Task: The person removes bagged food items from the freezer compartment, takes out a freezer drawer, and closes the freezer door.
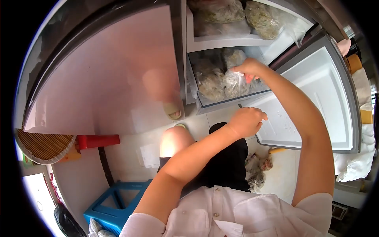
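Observation:
My right hand (252, 68) is closed on the gathered top of a clear plastic bag (236, 83) in the pulled-out freezer drawer (225, 102). Something red shows just under its fingers. Other clear bags with pale contents lie in the same drawer: one (210, 81) on the left, another (233, 58) farther back. My left hand (247, 121) hangs in front of the drawer, over my lap, touching nothing. Its fingers are curled, and whether they hold anything small is hidden.
Above the drawer, a compartment (225, 42) holds more bags. The open freezer door (316, 102) stands on the right, a closed glossy door (110, 79) on the left. Bags (256, 173) lie on the floor (282, 170); a blue plastic stool (106, 205) is at lower left.

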Motion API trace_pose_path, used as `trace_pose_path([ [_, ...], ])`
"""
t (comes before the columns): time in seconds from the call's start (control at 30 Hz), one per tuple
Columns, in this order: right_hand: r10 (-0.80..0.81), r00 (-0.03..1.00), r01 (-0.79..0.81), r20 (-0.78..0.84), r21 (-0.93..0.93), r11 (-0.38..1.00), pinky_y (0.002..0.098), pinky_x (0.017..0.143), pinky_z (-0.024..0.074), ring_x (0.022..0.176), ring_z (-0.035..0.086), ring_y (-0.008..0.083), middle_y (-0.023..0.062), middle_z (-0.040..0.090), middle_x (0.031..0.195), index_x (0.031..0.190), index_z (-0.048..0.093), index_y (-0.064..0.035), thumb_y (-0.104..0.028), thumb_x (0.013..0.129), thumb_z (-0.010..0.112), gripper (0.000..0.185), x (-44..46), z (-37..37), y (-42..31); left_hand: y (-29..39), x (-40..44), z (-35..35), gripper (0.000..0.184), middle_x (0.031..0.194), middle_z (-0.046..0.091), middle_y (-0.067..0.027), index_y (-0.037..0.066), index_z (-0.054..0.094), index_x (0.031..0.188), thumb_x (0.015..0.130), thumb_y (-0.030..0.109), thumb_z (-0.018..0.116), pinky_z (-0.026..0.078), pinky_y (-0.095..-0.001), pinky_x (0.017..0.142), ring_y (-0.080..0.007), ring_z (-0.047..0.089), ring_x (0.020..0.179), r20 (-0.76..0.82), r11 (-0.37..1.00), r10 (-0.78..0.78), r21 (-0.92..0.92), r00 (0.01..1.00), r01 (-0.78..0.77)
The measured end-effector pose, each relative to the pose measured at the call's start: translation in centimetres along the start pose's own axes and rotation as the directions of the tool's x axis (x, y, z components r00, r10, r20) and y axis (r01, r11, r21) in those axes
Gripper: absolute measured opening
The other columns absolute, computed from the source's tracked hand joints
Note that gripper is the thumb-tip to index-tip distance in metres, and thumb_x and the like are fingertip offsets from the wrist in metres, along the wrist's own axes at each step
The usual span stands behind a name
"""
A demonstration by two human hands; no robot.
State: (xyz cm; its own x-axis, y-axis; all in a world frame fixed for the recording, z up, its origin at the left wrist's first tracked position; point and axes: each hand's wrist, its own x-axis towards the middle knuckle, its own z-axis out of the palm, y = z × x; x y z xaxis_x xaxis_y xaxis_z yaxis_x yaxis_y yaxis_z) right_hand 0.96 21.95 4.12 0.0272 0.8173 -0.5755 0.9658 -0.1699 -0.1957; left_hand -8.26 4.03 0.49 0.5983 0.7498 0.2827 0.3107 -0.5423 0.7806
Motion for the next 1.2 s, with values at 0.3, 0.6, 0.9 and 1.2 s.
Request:
trace_pose_path([
  [0.3, 0.135, 0.991, -0.135, 0.003, 0.048, 0.990, 0.0342, 0.056, 0.0510, 0.060, 0.066, 0.0237, 0.0161, 0.064, 0.088, 0.101, 0.063, 0.0039, -0.063, 0.069, 0.065, 0.074, -2.8, 0.7, -1.6, 0.0, 0.1, 1.3, 0.023, 0.086, 0.066, -0.0127, 0.006, 0.068, 0.091, 0.073, 0.002, 0.056, 0.051, -0.0395, 0.075, -0.0299, 0.064, 0.082, -0.036, 0.998, 0.052, 0.030, 0.998, -0.051],
  [0.6, 0.120, 0.990, -0.126, 0.071, 0.073, 0.989, 0.0401, 0.070, 0.0522, 0.073, 0.068, 0.0248, 0.0218, 0.063, 0.102, 0.114, 0.060, 0.0012, -0.060, 0.070, 0.067, 0.076, -0.7, 0.6, -1.3, 0.1, -0.1, 1.7, 0.025, 0.089, 0.067, -0.0131, 0.006, 0.069, 0.093, 0.073, 0.002, 0.055, 0.050, -0.0393, 0.077, -0.0289, 0.064, 0.085, -0.009, 0.997, 0.054, 0.065, 0.999, -0.053],
  [0.9, 0.080, 0.992, -0.106, 0.099, 0.297, 0.949, 0.0460, 0.079, 0.0473, 0.076, 0.067, 0.0278, 0.0170, 0.063, 0.091, 0.112, 0.053, 0.0035, -0.040, 0.078, 0.069, 0.058, 0.6, 0.4, 1.0, -0.7, -0.1, 0.1, 0.031, 0.094, 0.067, -0.0141, 0.006, 0.068, 0.097, 0.072, -0.001, 0.052, 0.049, -0.0384, 0.080, -0.0293, 0.064, 0.089, 0.036, 0.995, -0.022, 0.103, 0.999, 0.018],
  [1.2, 0.125, 0.992, -0.121, 0.022, 0.465, 0.877, 0.0308, 0.052, 0.0449, 0.063, 0.063, 0.0207, 0.0120, 0.057, 0.076, 0.103, 0.056, 0.0031, -0.032, 0.076, 0.074, 0.047, 0.0, 2.4, 0.9, -0.6, -0.3, 1.0, 0.023, 0.083, 0.066, -0.0147, 0.006, 0.068, 0.087, 0.070, 0.000, 0.055, 0.051, -0.0386, 0.072, -0.0312, 0.065, 0.080, -0.010, 0.990, 0.054, 0.133, 0.998, -0.052],
])
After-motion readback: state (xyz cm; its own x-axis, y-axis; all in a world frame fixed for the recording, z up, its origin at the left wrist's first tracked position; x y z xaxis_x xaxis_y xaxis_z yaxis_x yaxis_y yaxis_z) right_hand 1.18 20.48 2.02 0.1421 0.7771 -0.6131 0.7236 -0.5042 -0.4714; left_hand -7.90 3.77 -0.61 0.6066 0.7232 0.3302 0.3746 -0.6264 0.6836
